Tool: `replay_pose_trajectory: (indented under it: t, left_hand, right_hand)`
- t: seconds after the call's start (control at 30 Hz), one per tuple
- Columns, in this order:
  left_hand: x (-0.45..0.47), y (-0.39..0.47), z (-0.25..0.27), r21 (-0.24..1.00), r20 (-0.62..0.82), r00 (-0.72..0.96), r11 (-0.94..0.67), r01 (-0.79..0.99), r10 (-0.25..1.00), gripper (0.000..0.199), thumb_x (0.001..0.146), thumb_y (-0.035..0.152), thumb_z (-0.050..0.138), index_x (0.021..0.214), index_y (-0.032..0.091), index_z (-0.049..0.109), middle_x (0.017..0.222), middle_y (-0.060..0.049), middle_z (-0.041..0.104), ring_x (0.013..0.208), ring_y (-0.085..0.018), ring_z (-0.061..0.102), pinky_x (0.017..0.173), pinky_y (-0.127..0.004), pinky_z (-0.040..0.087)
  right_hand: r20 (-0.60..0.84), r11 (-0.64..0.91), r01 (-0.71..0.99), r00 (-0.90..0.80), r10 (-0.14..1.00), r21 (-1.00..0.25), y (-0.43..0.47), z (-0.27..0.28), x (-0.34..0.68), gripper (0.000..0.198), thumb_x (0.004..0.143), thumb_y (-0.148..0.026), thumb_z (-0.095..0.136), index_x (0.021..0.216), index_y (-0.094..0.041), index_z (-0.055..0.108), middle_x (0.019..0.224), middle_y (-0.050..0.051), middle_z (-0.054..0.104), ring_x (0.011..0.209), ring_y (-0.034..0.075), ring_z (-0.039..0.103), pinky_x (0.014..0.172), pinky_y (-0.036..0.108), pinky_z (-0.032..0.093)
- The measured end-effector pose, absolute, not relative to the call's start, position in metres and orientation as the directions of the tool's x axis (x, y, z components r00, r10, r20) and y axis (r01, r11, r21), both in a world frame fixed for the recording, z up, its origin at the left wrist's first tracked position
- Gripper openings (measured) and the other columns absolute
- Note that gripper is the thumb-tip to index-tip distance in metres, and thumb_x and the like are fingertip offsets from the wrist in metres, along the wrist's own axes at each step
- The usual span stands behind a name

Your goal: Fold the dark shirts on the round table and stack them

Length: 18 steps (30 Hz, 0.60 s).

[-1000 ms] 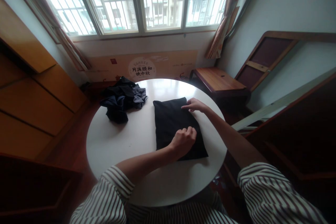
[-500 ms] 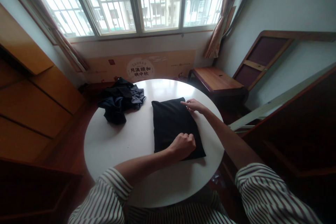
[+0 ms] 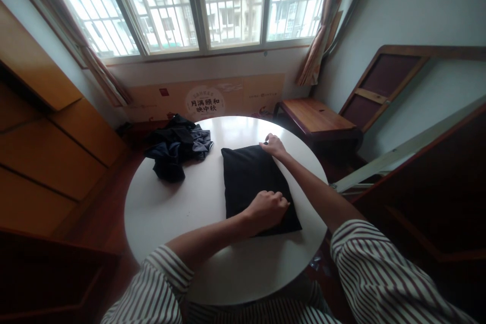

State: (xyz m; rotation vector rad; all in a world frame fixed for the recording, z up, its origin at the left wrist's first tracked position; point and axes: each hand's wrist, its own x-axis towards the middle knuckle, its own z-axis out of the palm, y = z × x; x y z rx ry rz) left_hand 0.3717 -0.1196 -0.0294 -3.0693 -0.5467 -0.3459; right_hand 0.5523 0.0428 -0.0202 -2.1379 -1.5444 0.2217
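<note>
A black garment [image 3: 246, 177], folded to a near-rectangle, lies flat on the round white table [image 3: 163, 223]. My left hand [image 3: 268, 207] is closed in a loose fist over its near right part; the fingers seem to pinch the cloth, though their tips are mostly hidden. At the far right corner, my right hand [image 3: 274, 146] has thumb and fingers closed on the fabric's edge. Left of it on the table is a crumpled heap of dark clothes [image 3: 176, 147], black, navy and grey, touched by neither hand.
A low wooden stool or side table [image 3: 319, 114] stands behind the table at the right. Orange-brown cabinets [image 3: 49, 147] line the left. Under the barred window [image 3: 228, 5] is a printed cardboard panel [image 3: 239, 93]. A dark wooden panel [image 3: 429, 177] rises at the right.
My right hand has shifted slightly up to the garment's far right corner, its pointing finger now curled closed on the edge. My left hand stays closed over the near right part. The view has shifted slightly.
</note>
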Motion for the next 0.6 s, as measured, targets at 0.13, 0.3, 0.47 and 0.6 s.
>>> replay_pose_trajectory:
  t: [0.13, 0.3, 0.47, 0.6]
  left_hand:
    - [0.346, -0.043, -0.001, 0.274, 0.282, 0.706, -0.760, 0.589, 0.649, 0.040, 0.103, 0.030, 0.036, 0.092, 0.014, 0.070, 0.093, -0.013, 0.070, 0.082, -0.022, 0.068, 0.073, -0.029, 0.050]
    - [0.314, 0.077, -0.001, 0.522, 0.184, 0.541, -0.548, 0.654, 0.821, 0.023, 0.092, 0.022, 0.054, 0.093, 0.015, 0.076, 0.101, -0.012, 0.075, 0.104, -0.025, 0.066, 0.092, -0.030, 0.048]
    - [0.327, 0.121, -0.033, 0.606, 0.107, 0.596, -0.527, 0.595, 0.796, 0.020, 0.083, 0.029, 0.068, 0.092, 0.014, 0.079, 0.084, -0.008, 0.077, 0.083, -0.021, 0.070, 0.076, -0.026, 0.053]
    - [0.340, 0.132, -0.046, 0.633, 0.090, 0.606, -0.515, 0.578, 0.791, 0.019, 0.077, 0.026, 0.073, 0.089, 0.012, 0.079, 0.080, -0.008, 0.076, 0.078, -0.020, 0.069, 0.071, -0.025, 0.054]
  right_hand:
    - [0.231, -0.209, 0.883, 0.326, 0.917, -0.420, 0.029, -0.012, 0.547, 0.035, 0.088, -0.032, 0.064, 0.114, -0.008, 0.060, 0.117, 0.021, 0.062, 0.107, 0.028, 0.060, 0.089, 0.032, 0.046]
    - [0.175, 0.077, 0.964, -0.032, 0.984, -0.256, -0.025, -0.001, 0.501, 0.030, 0.098, -0.036, 0.048, 0.087, -0.015, 0.065, 0.093, 0.013, 0.069, 0.082, 0.023, 0.066, 0.073, 0.029, 0.046]
    - [0.077, 0.426, 0.889, -0.419, 0.905, -0.165, -0.091, -0.006, 0.442, 0.050, 0.096, -0.061, 0.042, 0.093, -0.016, 0.063, 0.090, 0.011, 0.070, 0.077, 0.024, 0.067, 0.063, 0.028, 0.043]
    - [0.041, 0.553, 0.819, -0.553, 0.832, -0.152, -0.116, -0.015, 0.428, 0.062, 0.093, -0.072, 0.038, 0.098, -0.015, 0.063, 0.090, 0.012, 0.069, 0.080, 0.025, 0.067, 0.065, 0.030, 0.044]
